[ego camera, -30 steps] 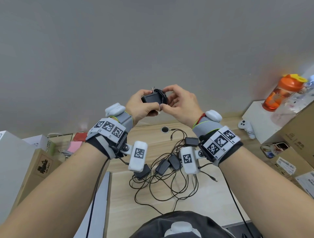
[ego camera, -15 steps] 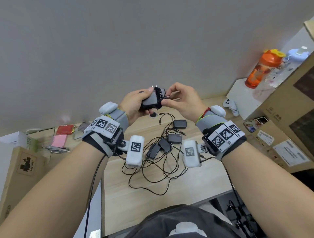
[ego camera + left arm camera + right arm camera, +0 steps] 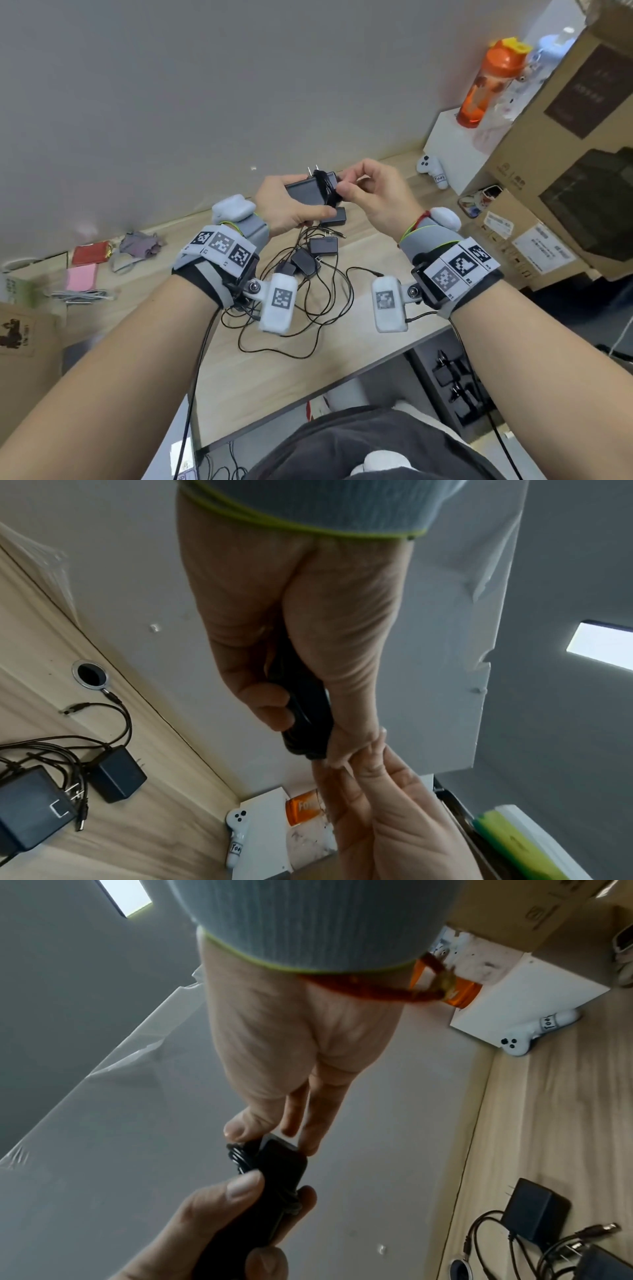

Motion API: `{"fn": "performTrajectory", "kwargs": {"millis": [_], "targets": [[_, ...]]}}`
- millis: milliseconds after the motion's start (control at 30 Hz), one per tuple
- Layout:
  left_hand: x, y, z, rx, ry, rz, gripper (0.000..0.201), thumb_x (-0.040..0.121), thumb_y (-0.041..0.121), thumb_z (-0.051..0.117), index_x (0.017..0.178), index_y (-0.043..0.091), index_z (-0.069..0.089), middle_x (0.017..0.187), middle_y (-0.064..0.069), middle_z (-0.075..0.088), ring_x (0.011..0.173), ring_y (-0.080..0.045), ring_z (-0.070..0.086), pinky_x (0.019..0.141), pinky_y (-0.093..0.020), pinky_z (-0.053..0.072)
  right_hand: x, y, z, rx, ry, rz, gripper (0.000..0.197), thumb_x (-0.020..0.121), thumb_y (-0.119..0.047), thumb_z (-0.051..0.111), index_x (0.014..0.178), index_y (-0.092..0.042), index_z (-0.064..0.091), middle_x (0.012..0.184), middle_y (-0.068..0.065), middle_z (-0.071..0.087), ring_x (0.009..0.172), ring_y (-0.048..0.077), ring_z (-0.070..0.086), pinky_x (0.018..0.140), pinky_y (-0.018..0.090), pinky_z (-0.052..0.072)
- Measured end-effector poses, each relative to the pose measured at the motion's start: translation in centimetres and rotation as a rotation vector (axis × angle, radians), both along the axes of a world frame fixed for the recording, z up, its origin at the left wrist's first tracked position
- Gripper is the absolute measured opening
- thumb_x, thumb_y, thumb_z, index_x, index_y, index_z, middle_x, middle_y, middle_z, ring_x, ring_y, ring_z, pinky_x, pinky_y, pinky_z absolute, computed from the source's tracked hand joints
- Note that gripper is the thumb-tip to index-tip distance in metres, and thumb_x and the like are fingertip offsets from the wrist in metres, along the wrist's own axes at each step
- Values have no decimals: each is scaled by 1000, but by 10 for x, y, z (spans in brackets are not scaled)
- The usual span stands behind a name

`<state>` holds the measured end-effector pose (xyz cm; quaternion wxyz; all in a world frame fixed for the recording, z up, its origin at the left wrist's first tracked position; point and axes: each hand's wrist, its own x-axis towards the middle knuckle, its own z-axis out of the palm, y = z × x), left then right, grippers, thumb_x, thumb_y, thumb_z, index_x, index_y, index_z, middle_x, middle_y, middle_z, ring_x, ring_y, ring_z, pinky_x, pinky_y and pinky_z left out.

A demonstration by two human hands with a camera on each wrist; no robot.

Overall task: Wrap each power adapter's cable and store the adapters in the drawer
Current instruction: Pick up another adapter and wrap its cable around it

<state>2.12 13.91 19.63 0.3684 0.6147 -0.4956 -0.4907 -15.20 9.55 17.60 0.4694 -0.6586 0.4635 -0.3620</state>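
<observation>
I hold a black power adapter [image 3: 305, 192] [image 3: 304, 710] [image 3: 277, 1172] up above the desk, its cable wound in a bundle round its body. My left hand [image 3: 289, 205] [image 3: 291, 631] grips the adapter body from below. My right hand [image 3: 371, 195] [image 3: 291, 1069] pinches the wound cable [image 3: 327, 188] at the adapter's plug end with thumb and fingers. Several more black adapters [image 3: 317, 251] lie on the wooden desk [image 3: 274, 370] in a tangle of loose black cables [image 3: 308, 308]. An open drawer [image 3: 455, 380] at the lower right holds dark adapters.
Cardboard boxes [image 3: 561, 171] stand at the right with an orange bottle [image 3: 493, 82] on a white box [image 3: 455, 147]. A white controller [image 3: 433, 171] lies by it. Red and pink items [image 3: 85, 267] and another cardboard box [image 3: 20, 329] lie on the left. A cable hole [image 3: 90, 674] sits by the wall.
My head turned right and down, bringing the drawer into view. Both hands stayed on the adapter and shifted slightly right; the right fingers moved along the wound cable.
</observation>
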Motion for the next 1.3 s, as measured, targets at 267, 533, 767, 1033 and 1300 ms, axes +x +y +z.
{"fn": "performTrajectory", "kwargs": {"millis": [267,533,767,1033,1300], "targets": [[-74,7,-2,30,-60,-55,37,61,33,93,95,26,78,79,-4,76,62,-8,63,59,-23,54,-69,6,-7,68,-43,14,22,89,-5,67,78,-17,53,92,24,66,70,22,64,68,32,59],[-167,19,-25,90,-181,-154,27,65,20,91,83,27,72,67,3,68,52,-3,59,50,-18,47,-166,18,-30,166,-70,-56,20,98,-6,54,81,-12,49,76,13,64,57,7,65,53,20,53],[-241,26,-62,183,-118,-91,35,67,17,90,95,7,72,63,-4,69,49,-14,58,49,-24,46,-243,36,-62,213,-65,105,17,85,-5,73,100,-8,65,95,8,68,80,8,66,75,22,54],[-300,46,-103,258,-148,-164,54,51,38,97,96,20,74,67,-1,70,53,-16,57,54,-27,47,-307,57,-105,221,-6,59,26,81,-2,76,75,-18,57,77,4,64,74,22,63,77,44,56],[-349,66,-154,309,-142,-218,48,55,41,94,97,27,75,77,14,70,64,4,58,59,-7,42,-362,86,-156,392,-9,-26,17,84,-15,76,82,-18,59,80,0,67,72,7,63,69,27,57]]}}
